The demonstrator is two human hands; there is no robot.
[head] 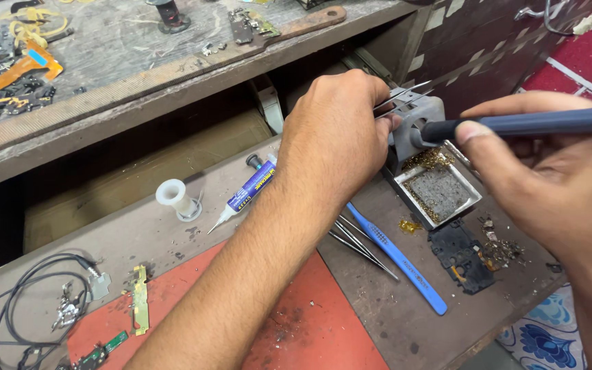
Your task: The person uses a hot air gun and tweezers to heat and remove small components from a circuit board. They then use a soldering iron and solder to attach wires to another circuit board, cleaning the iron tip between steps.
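Two tools in hand at the stand (416,127): left hand (334,133) pinched on tweezers (400,98) — thin, springy steel, light, gripped mid-shank, above the stand. Right hand (549,181) clamped on iron (529,123) — stiff, held by its blue handle, tip in the stand.

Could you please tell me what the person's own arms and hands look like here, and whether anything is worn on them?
Both are bare. The left hand and its forearm show no sleeve, glove, watch or ring, and the forearm has fine dark hair. The right hand is likewise uncovered, with short trimmed nails and no jewellery visible; its wrist runs out of the picture.
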